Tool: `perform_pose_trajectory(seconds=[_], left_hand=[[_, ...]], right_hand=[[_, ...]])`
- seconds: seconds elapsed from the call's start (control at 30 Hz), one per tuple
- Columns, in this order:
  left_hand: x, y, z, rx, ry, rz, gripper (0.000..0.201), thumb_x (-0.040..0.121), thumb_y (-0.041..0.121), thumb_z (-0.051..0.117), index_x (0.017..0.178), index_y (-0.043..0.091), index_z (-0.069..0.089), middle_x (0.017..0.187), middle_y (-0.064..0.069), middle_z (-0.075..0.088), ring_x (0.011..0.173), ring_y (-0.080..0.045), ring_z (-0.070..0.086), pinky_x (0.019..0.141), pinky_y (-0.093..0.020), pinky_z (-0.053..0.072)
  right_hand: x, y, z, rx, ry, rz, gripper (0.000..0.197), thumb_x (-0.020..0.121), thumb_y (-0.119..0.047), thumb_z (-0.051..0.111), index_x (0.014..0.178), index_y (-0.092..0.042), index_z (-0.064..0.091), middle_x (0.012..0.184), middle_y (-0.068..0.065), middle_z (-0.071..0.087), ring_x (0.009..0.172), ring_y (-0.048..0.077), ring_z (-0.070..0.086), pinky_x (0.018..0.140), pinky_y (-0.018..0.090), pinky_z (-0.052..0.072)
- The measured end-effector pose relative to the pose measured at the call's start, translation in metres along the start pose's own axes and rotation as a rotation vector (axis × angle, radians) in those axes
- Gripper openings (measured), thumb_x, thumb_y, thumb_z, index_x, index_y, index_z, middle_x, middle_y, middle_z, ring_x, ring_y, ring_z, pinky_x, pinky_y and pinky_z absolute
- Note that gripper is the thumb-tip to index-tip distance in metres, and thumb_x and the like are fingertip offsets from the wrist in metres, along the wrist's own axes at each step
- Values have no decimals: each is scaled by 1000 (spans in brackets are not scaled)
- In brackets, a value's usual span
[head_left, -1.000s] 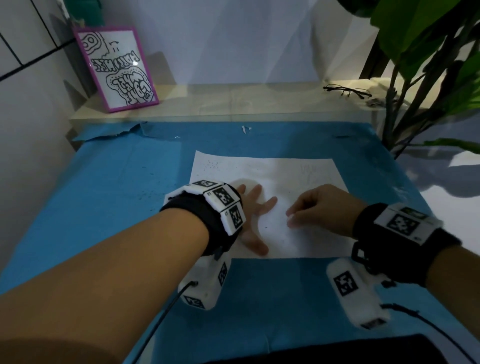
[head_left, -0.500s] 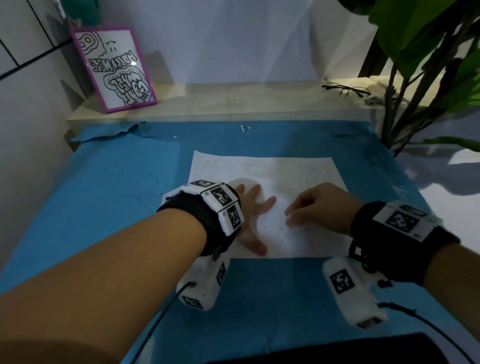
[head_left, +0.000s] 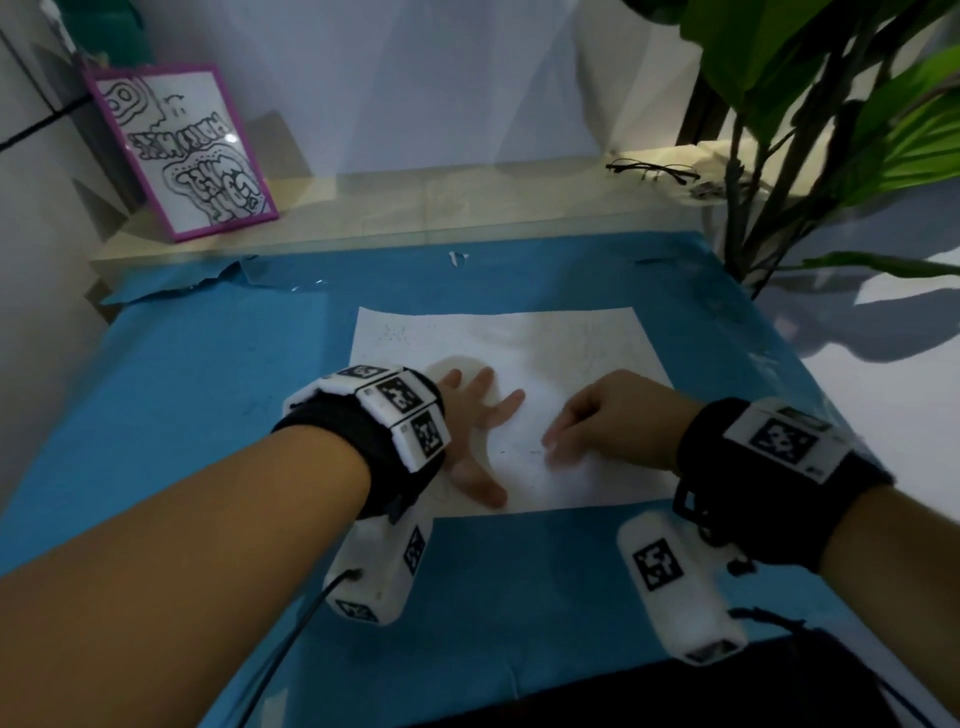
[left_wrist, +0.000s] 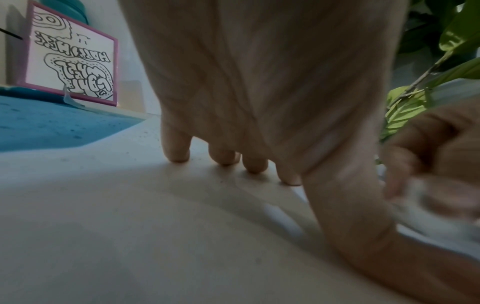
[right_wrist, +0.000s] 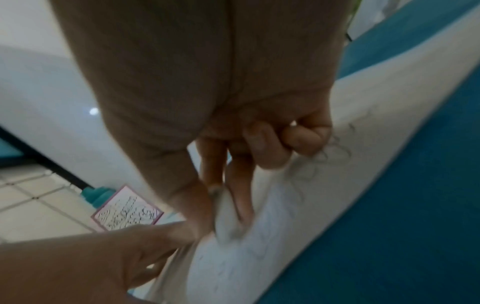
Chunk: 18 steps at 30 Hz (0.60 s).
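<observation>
I see the left hand (head_left: 475, 431) flat, fingers straight, on the white paper (head_left: 519, 343) mid-frame. The right hand (head_left: 613, 421) pinches a white eraser (right_wrist: 226, 216) near the paper's lower edge; blue tabletop (head_left: 208, 389) shows on every side.

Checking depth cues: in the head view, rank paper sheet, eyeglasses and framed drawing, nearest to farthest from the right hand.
1. Paper sheet, under the right hand, which pinches a white eraser.
2. Eyeglasses, far right on the ledge.
3. Framed drawing, far left on the ledge.

Dim white wall (head_left: 415, 78) behind a pale ledge (head_left: 415, 202) and plant (head_left: 769, 67).
</observation>
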<state>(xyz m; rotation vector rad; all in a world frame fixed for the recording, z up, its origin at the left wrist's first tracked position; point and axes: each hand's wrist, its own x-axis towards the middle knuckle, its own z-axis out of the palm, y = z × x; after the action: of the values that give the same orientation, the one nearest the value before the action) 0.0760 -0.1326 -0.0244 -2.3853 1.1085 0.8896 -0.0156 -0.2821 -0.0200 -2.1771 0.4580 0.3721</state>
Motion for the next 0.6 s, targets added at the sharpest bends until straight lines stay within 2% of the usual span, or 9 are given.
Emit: perform_pose_trajectory(seconds=[0.1,0.17,0.27,0.37,0.4,0.43,0.5,0.57,0.6], left_hand=[[-3,-1,1,-33,-24,1,111,77,66,60,143,40,-25,155,-1,-29,144,-30,-18,115,-52,1],[-9,5,0,-44,-10,-6,107,81,63,57,146,34,-23,155,-1,-27,145,-30,-16,116,-48,2],[-22,29,1,-66,33,51,89,94,57,39,150,17,-17,155,-3,-27,146,-23,-12,119,-42,7],[-36,62,19,-44,127,329,67,103,36,29,149,25,-18,155,5,-27,146,-13,-14,120,-42,7],[-38,66,23,-26,128,397,64,103,30,26,149,27,-19,156,6,-26,145,-11,-14,120,-41,6],[-39,62,25,2,94,389,61,104,31,22,148,27,-20,156,7,-26,145,-10,-14,120,-41,5],[-33,40,19,55,16,179,58,103,42,14,149,28,-19,156,9,-24,146,-14,-11,119,-43,5],[-27,17,7,83,37,-115,62,101,49,13,150,24,-16,157,6,-22,147,-21,-7,118,-45,9],[-24,11,5,109,72,-192,64,101,48,14,151,20,-15,157,2,-23,147,-23,-8,118,-46,9]], right_hand=[[4,13,12,499,310,-16,3,76,-16,73,76,-13,72,70,-3,68,40,1,48,45,15,36],[3,22,25,740,425,-3,2,76,-14,72,76,-12,71,68,0,67,40,9,44,46,22,38],[2,34,32,919,573,-2,6,77,-12,72,81,-12,68,52,-3,57,38,12,43,47,25,41],[5,36,32,1021,619,-10,6,80,-9,68,81,-13,64,51,2,52,35,11,41,44,25,40],[5,36,32,1039,618,-16,6,81,-7,67,82,-13,63,51,3,51,34,11,40,42,23,39],[5,36,33,1036,611,-27,7,82,-7,66,82,-12,63,49,3,49,34,11,39,39,22,38],[6,36,33,985,593,-48,6,82,-8,66,82,-13,62,50,2,50,34,12,40,38,21,37],[7,37,33,934,586,-54,5,83,-11,66,83,-14,62,55,4,54,35,12,42,39,21,37],[7,37,33,923,584,-53,6,83,-12,65,84,-15,62,58,4,56,35,12,43,40,22,37]])
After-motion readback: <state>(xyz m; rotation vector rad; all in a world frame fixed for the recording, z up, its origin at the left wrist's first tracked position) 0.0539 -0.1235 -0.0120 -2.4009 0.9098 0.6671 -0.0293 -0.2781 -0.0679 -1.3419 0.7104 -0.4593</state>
